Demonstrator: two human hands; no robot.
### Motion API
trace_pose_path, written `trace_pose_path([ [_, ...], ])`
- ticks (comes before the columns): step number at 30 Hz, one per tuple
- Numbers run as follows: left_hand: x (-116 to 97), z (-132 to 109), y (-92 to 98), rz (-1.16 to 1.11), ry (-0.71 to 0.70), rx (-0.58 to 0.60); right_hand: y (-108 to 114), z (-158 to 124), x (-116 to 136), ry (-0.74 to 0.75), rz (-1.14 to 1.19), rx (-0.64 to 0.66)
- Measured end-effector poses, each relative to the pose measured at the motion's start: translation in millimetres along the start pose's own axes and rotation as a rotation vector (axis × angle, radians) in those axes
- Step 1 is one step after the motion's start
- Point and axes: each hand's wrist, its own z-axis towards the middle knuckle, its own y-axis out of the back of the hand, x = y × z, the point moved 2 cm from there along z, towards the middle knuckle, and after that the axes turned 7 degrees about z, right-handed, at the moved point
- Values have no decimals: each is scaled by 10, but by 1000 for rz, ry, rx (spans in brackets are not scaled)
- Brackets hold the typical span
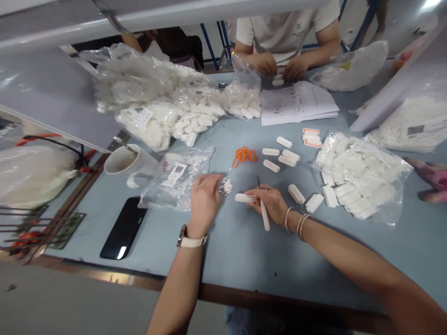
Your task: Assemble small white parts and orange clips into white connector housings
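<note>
My left hand (205, 199), with a white-strapped watch, hovers beside a small pile of tiny white pieces (226, 186). Its fingers are bent together; whatever is between them, if anything, is too small to make out. In my right hand (273, 204) are a small white rectangular plastic casing (244, 198), held at the fingertips, and a slim tool (264, 215) with a white handle and a dark thin tip. Orange rectangular frames (244, 156) lie heaped beyond the hands. Several loose white casings (271, 165) rest to their right, and some (311, 137) show orange edging.
A mug with a spoon (131, 163), a black phone (123, 228) and a flat bag of small white parts (178, 179) are on the left. Bags of white casings (363, 172) stand right and behind (167, 116). Papers (296, 102) lie before a co-worker's hands (295, 67).
</note>
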Motion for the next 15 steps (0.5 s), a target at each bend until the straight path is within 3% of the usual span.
trace_pose_path([
  [7,168,5,-114,358,48,172,9,-12,-13,16,17,-8],
  [15,197,82,-155,402,106,139,3,-18,-13,28,16,-23],
])
